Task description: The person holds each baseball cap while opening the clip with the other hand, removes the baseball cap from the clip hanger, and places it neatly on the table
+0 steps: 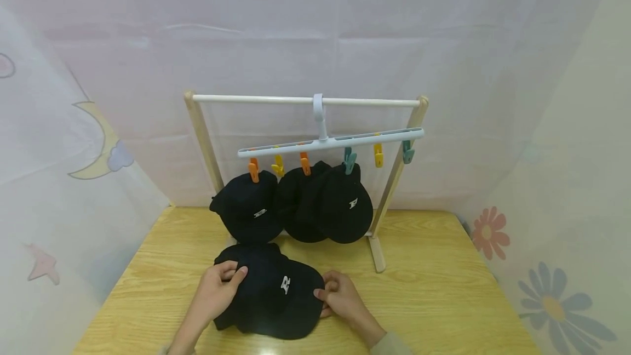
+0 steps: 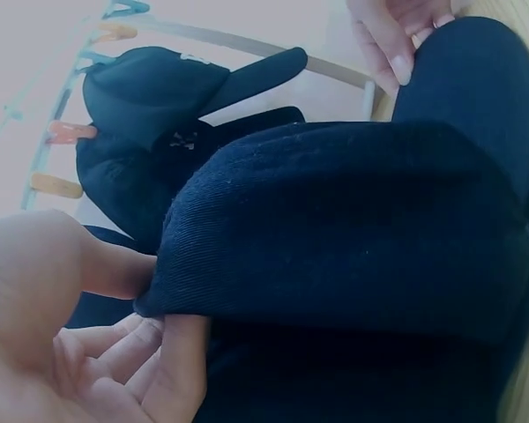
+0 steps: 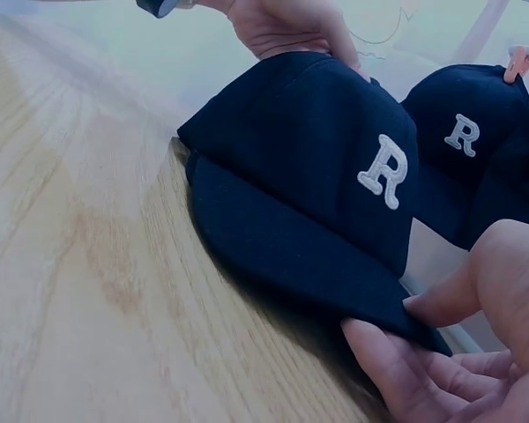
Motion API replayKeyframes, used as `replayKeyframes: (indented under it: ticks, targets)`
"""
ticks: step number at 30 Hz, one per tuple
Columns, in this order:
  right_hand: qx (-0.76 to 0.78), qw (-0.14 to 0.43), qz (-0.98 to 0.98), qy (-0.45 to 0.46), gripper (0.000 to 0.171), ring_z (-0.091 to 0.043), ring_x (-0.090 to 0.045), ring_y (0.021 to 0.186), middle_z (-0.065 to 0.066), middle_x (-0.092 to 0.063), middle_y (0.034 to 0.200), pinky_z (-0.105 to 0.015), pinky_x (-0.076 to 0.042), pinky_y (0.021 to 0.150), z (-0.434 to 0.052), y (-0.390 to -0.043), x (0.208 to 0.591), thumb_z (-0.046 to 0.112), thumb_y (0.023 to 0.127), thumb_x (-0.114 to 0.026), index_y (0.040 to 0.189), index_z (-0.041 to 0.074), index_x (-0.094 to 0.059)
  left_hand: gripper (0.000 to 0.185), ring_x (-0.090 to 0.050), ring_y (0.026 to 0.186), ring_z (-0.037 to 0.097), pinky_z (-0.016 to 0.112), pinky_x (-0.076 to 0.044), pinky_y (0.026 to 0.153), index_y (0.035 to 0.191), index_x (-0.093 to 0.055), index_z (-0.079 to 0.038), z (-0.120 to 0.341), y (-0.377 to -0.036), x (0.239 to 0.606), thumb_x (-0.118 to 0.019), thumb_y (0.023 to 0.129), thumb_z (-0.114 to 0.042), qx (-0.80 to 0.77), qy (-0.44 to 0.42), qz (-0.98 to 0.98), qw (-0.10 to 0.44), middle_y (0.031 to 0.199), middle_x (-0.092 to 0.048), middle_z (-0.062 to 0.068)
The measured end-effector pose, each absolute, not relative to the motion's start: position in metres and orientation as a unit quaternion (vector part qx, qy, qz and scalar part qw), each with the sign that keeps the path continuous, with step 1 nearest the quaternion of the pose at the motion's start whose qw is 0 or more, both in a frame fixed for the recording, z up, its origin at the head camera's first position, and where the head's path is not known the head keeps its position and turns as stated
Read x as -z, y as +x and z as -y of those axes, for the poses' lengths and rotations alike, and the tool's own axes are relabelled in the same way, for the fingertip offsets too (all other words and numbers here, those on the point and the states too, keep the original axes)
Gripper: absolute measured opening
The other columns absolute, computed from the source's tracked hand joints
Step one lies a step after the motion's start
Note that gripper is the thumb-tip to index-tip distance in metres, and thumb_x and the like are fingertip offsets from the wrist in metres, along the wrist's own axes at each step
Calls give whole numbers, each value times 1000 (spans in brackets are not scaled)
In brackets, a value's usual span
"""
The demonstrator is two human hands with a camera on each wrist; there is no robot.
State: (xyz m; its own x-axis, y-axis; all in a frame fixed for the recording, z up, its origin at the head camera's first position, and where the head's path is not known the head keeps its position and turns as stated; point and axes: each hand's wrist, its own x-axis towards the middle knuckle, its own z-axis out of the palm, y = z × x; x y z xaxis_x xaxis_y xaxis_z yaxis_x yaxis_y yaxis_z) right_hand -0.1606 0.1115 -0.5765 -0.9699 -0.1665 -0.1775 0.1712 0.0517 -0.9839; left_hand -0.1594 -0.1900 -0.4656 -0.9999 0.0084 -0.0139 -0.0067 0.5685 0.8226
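I've got the black cap [image 1: 276,292] on the counter [image 1: 434,289]: left grip [image 1: 217,292] pinching its edge, right grip [image 1: 340,297] pinching the brim.

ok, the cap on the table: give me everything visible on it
The cap is black, of woven cloth by its look, with a white raised R on the front panel. It lies flat on the wooden table, in front of the rack, brim and crown both in view. The left hand pinches one edge, the right hand pinches the brim's opposite edge. Nothing else touches it.
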Motion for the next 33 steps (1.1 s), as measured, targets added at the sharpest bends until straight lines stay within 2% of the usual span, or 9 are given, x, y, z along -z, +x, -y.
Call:
replayKeyframes:
  ticks: [6, 14, 18, 23, 33]
  targets:
    - [677, 123, -725, 13, 29, -14, -65, 57, -3, -62, 71, -34, -61, 53, -111, -162, 574, 4, 92, -79, 115, -4, -63, 22, -78, 102, 31, 47, -64, 86, 109, -77, 1, 190, -160, 465, -72, 103, -19, -446, 3, -895, -4, 108, -80, 20]
    - [688, 126, -714, 10, 33, -13, -64, 56, -1, -63, 70, -34, -62, 54, -111, -166, 573, 5, 92, -80, 118, -7, -63, 29, -78, 97, 31, 43, -65, 82, 114, -76, 5, 192, -158, 458, -74, 102, -20, -432, -3, -901, -24, 108, -78, 22]
    - [687, 129, -715, 1, 36, -12, -65, 54, -5, -66, 72, -33, -62, 54, -115, -165, 575, 9, 93, -82, 118, -7, -62, 28, -77, 84, 21, 33, -63, 75, 113, -75, 5, 192, -158, 457, -76, 101, -20, -409, -7, -912, -43, 98, -80, 14]
    - [681, 127, -721, -14, 37, -13, -68, 54, -9, -69, 76, -34, -62, 55, -120, -164, 576, 15, 95, -83, 116, -7, -61, 16, -69, 67, 8, 21, -56, 64, 104, -76, 0, 193, -157, 457, -77, 99, -16, -390, -5, -918, -68, 84, -79, 2]
    - [676, 109, -728, -30, 40, -17, -70, 61, -11, -69, 78, -32, -62, 58, -132, -167, 567, 16, 98, -79, 119, -12, -59, 15, -67, 67, 9, 22, -54, 63, 104, -76, -3, 196, -157, 455, -77, 100, -17, -378, -1, -922, -77, 88, -79, 3]
